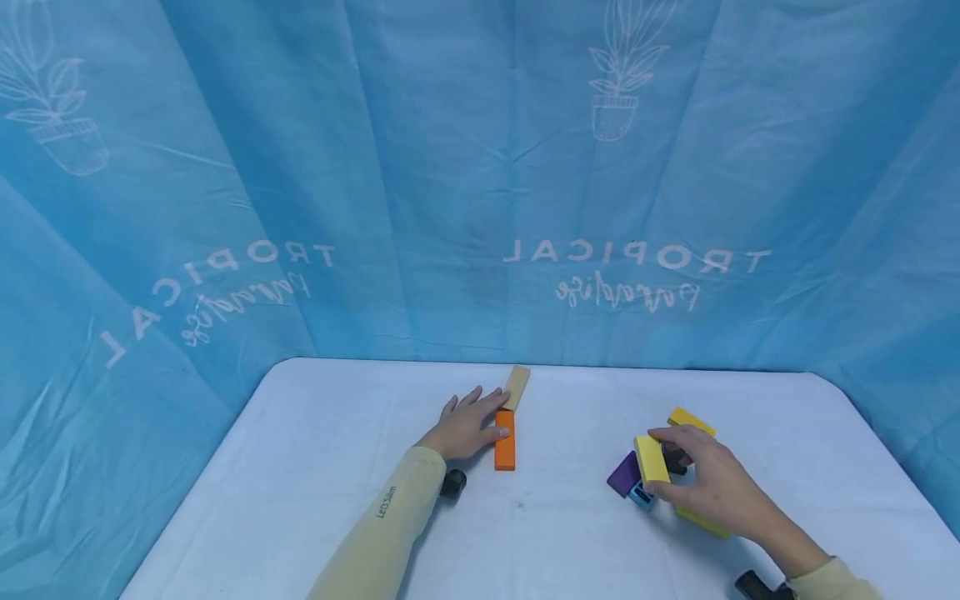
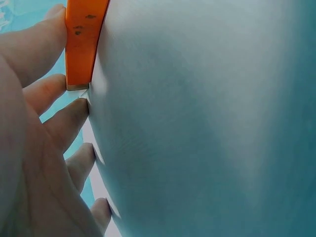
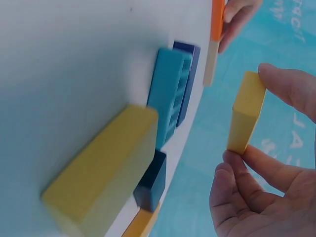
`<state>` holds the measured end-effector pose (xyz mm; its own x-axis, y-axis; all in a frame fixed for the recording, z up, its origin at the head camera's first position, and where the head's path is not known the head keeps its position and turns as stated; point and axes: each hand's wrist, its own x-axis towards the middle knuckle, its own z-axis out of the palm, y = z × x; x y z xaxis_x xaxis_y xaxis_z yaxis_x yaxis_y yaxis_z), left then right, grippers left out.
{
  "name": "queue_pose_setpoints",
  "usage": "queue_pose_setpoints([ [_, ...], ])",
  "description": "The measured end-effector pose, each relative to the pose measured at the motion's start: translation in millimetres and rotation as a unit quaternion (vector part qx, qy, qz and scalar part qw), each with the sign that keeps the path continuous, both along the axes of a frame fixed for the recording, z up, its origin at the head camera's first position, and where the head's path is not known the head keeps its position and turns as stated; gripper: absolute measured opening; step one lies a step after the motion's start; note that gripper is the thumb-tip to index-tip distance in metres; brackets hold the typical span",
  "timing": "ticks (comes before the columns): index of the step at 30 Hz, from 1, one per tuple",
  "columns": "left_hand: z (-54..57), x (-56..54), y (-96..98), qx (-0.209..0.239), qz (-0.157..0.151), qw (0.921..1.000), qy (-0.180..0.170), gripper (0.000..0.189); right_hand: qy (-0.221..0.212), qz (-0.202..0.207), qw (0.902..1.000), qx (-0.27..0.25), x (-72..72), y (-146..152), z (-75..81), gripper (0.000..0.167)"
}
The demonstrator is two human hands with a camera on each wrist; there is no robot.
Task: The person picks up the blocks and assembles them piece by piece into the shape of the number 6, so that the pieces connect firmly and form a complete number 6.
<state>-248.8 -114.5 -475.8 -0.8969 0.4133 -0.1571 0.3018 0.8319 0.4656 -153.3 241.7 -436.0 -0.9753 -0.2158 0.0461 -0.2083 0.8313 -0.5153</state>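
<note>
In the head view, my left hand (image 1: 460, 430) lies spread on the white table, its thumb touching an orange block (image 1: 506, 454) and its index finger reaching the pale wooden block (image 1: 518, 385) behind it. These two blocks meet end to end at a slight angle. My right hand (image 1: 716, 483) pinches a yellow block (image 1: 651, 459) between thumb and fingertips; the right wrist view shows that block (image 3: 245, 111) raised off the table. Under and around this hand are a purple block (image 1: 622, 476), a light blue block with slots (image 3: 167, 94) and a dark block (image 3: 152, 182), partly hidden.
Another yellow block (image 3: 98, 170) lies nearest me by the right hand, and a deeper yellow one (image 1: 691, 420) lies beyond it. Blue printed cloth (image 1: 435, 167) hangs behind the table's far edge. Black wrist devices (image 1: 453, 483) sit below both wrists.
</note>
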Motion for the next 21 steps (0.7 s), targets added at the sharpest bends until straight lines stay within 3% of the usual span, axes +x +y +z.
queue_pose_setpoints([
  [14, 1.8, -1.0, 0.7, 0.002, -0.004, 1.0, -0.002, 0.065, -0.044, 0.013, 0.9987, -0.022, 3.2, -28.9, -1.7, 0.072],
  [21, 1.1, 0.1, 0.1, 0.003, 0.002, 1.0, -0.006, 0.065, -0.039, 0.03, 0.9986, -0.02, 2.7, -42.6, -5.1, 0.069],
])
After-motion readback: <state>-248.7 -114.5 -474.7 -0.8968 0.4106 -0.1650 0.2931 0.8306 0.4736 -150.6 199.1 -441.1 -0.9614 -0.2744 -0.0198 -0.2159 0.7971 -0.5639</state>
